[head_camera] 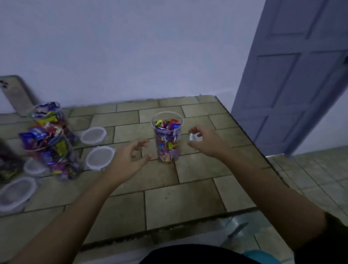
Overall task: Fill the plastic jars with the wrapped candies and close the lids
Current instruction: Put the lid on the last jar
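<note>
A clear plastic jar [168, 140] stands open on the tiled counter [183, 194], filled with colourful wrapped candies to just below its rim. My left hand [130, 158] hovers just left of the jar with fingers loosely curled and nothing in it. On the jar's other side, my right hand [206, 142] curls its fingers and thumb around a small white thing [193, 137]; what it is I cannot make out. Two more candy-filled jars [51, 148] stand without lids at the left, one behind the other.
Several clear lids lie flat around the left jars, among them one [93, 135] and another [100, 158]. Loose candies [2, 159] pile at the left edge. A phone [16, 94] leans on the wall. The counter ends at the right; a blue door [297, 78] stands beyond.
</note>
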